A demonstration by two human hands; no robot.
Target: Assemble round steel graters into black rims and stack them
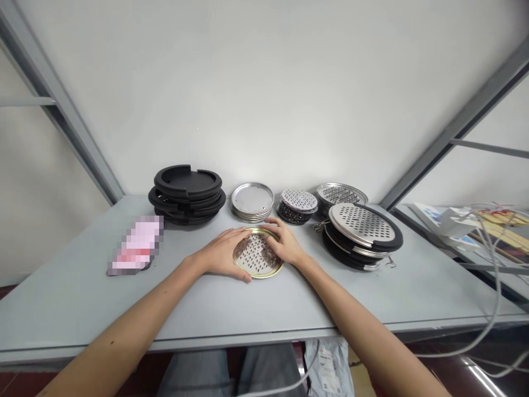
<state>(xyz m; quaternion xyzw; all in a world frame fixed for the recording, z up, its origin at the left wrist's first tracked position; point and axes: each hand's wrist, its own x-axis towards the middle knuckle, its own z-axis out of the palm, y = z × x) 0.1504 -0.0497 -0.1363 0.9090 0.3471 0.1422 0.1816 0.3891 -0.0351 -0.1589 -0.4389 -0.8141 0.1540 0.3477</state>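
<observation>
Between my hands lies a round perforated grater plate (257, 258), silvery with a gold-coloured rim, on the grey table. Around its left side curls my left hand (225, 253), the thumb at the near edge and the fingers at the far rim. From the right, my right hand (286, 243) grips the plate, with some fingers over the far rim and others on its surface. Just behind it stands a stack of plain round metal trays (253, 198). A stack of small perforated discs (299, 200) is close behind my right hand.
Black plastic rings (188, 193) are piled at the back left, near a pixelated pink item (137, 245). Ring-mounted grater plates (363, 226) with metal clips stand at the right, before another perforated stack (341, 194). White cables (496, 286) hang off the right side.
</observation>
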